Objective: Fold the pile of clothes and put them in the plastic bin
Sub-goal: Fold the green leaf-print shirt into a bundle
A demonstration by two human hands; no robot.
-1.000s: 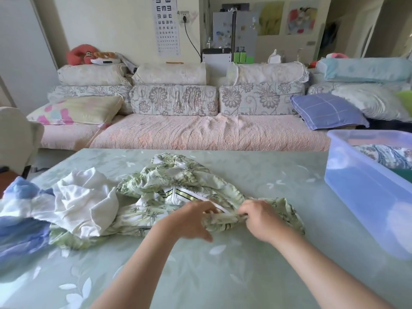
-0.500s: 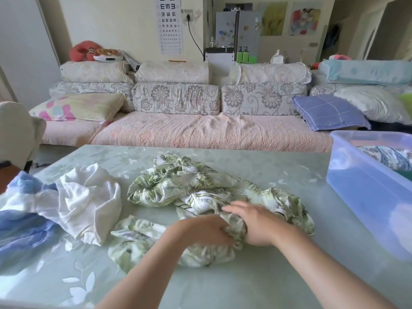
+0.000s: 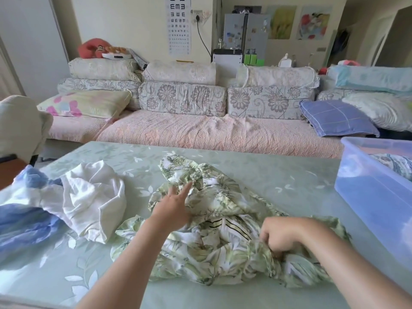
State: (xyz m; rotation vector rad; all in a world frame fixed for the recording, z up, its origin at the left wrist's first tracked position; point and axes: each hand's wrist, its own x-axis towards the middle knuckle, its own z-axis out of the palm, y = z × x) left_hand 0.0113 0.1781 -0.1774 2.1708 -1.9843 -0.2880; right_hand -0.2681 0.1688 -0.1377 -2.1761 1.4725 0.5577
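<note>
A crumpled green leaf-print garment [image 3: 214, 224] lies in the middle of the pale green table [image 3: 278, 181]. My left hand [image 3: 172, 207] rests flat on its left part, fingers stretched toward the far side. My right hand [image 3: 281, 235] pinches a fold of the same garment near its right end. To the left lie a white garment [image 3: 93, 197] and a blue one [image 3: 24, 219], both rumpled. The clear plastic bin [image 3: 374, 197] stands at the right edge of the table with a patterned folded cloth [image 3: 394, 166] inside.
A long sofa [image 3: 200, 132] with floral cushions runs behind the table. A light armchair [image 3: 20, 126] stands at the far left. A blue checked pillow [image 3: 334, 118] lies on the sofa behind the bin.
My left hand has let go of the bunched cloth and reached forward, open, across the garment. My right hand has shifted right, still gripping the fabric. The garment is more spread out.
</note>
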